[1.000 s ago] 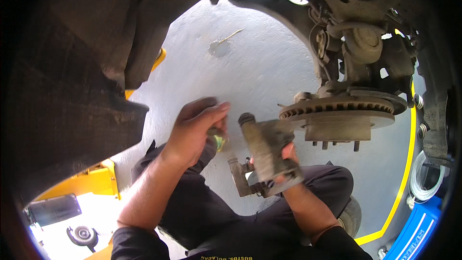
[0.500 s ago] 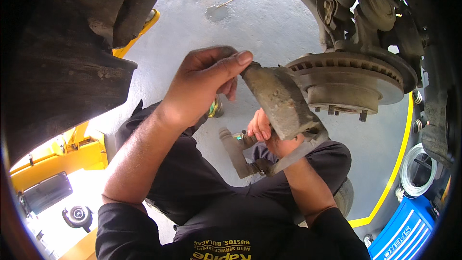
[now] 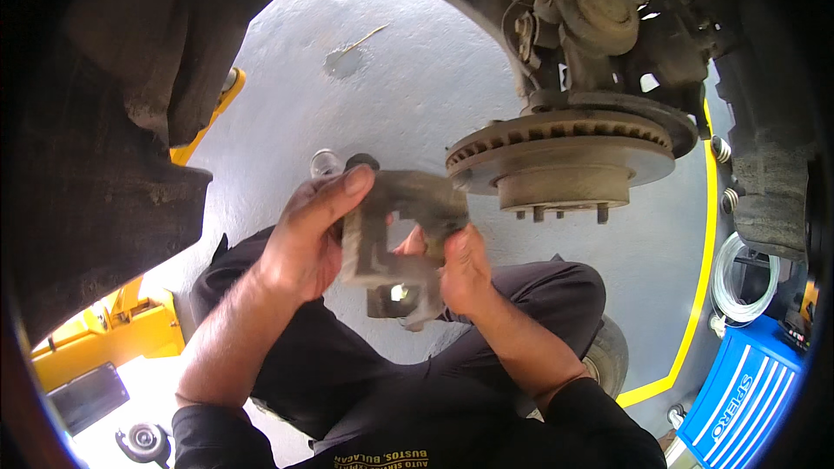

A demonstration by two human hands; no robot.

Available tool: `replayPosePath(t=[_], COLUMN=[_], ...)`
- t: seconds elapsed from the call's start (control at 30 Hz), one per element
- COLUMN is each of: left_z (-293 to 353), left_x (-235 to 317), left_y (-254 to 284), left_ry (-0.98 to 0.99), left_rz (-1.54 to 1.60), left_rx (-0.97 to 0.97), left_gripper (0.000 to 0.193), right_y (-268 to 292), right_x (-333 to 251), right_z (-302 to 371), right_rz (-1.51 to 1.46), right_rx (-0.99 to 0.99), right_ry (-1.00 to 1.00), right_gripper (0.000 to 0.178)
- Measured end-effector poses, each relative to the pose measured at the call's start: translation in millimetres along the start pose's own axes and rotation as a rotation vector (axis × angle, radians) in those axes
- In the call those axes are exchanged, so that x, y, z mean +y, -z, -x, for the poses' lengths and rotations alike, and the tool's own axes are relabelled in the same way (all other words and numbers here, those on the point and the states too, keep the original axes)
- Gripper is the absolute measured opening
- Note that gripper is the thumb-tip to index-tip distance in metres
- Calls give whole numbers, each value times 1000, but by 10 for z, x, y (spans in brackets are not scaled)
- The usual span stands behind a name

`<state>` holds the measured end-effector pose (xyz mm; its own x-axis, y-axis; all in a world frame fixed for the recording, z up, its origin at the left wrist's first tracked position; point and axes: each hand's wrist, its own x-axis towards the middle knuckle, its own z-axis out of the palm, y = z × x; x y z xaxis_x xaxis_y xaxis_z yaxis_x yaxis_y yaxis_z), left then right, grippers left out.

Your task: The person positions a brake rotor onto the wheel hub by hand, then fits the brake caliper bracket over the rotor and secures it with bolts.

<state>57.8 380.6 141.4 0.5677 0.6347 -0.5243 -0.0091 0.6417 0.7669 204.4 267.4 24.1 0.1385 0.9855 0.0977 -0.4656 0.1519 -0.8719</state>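
Note:
Both my hands hold a grey, dirty brake caliper (image 3: 413, 187) above my lap, a little smeared by motion. My left hand (image 3: 302, 247) is closed on its left end, thumb across the top. Closed around the right side is my right hand (image 3: 466, 271), with some fingers hidden behind the metal. A gap in the caliper's middle shows the floor through it. To the right of the caliper, apart from it, is the rusty brake disc (image 3: 565, 161) with studs pointing down. Just beyond my left thumb shows a clear rounded object (image 3: 326, 162), its kind unclear.
Dark wheel-well panels (image 3: 104, 148) overhang the left, and suspension parts (image 3: 599, 26) hang above the disc. A yellow lift arm (image 3: 130, 326) stands at lower left near a dark flat device (image 3: 87, 398). At right are a clear hose coil (image 3: 725, 295) and a blue tool cabinet (image 3: 738, 391).
The caliper has turned and come lower and left, closer to my body. My left hand has moved down with it, and my right hand has shifted to its right side. The view has shifted too.

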Motion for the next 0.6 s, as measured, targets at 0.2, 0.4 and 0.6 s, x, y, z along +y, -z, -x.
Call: replayPosePath(t=[0.2,0.4,0.6], left_z=[154,41,-406], left_x=[281,326,575], left_y=[-145,-316,-656], left_ry=[-23,-274,-338], left_rz=[120,-77,-55], left_rx=[-35,97,113], left_gripper=[31,30,28], right_y=[41,70,-71], right_x=[-213,-1069,-1942], right_z=[-232,-145,-599], right_rz=[519,874,1587], right_rx=[-96,75,-125], right_ry=[329,476,423], right_gripper=[49,46,109])
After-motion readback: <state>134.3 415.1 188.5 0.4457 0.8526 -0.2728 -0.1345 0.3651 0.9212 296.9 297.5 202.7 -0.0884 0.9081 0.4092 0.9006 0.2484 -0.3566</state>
